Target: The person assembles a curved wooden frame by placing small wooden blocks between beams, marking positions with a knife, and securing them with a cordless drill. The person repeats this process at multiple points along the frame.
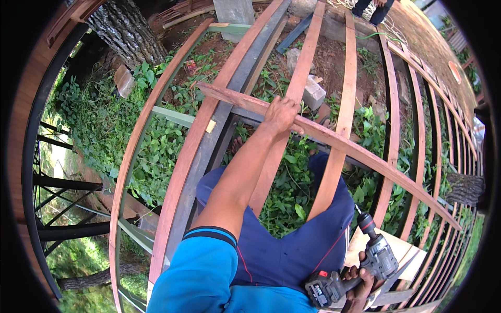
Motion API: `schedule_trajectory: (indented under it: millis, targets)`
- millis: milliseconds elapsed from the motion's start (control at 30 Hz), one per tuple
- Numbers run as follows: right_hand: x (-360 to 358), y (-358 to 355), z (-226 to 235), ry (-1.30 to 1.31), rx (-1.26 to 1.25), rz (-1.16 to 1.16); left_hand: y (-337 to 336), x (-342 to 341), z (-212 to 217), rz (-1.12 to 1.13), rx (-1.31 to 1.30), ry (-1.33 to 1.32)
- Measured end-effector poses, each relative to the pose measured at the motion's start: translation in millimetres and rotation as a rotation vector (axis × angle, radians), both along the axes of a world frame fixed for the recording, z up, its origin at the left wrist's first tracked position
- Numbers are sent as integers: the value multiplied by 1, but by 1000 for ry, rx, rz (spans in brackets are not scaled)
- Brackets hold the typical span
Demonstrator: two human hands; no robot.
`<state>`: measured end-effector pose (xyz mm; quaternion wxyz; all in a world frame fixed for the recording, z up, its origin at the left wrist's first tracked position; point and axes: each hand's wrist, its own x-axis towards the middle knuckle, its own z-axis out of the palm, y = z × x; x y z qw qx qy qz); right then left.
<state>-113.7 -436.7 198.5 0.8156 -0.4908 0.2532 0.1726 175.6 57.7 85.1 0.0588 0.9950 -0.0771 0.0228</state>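
Observation:
My left hand (282, 115) is closed over a reddish wooden board (360, 150) that lies crosswise on several long wooden joists (308, 57). The thumb and fingers rest on the board's top and sides. Low on the right, my right hand (361, 286) grips a grey cordless drill (382, 258) by its handle. A thin bit sticks out of the drill's chuck and points up and away. Its battery (323, 289) hangs to the left of the hand. Between the joists, my legs in dark blue trousers (292, 255) stand over the green plants.
More joists run off in rows to the right. A dark metal beam (201, 141) follows one joist on the left. Beyond are a concrete block (313, 94), a tree trunk (125, 31) and a concrete post (233, 18). A light board (399, 255) lies beside the drill. Another person (373, 8) is at the top.

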Motion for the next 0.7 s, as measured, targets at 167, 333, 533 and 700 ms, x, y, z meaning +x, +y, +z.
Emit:
schedule_trajectory:
  millis: [167,333,533,700]
  targets:
    - [-10,-9,-9,-19,-9,4,60,-96,-21,521,-123,-506]
    - [-10,-7,2,-11,-75,33,165,-242,-63,1292,84,-255]
    - [13,25,20,16,-96,141,164,-275,-80,1367,-88,95]
    - [14,22,16,-14,-36,74,178,-271,-86,1290,-63,-36]
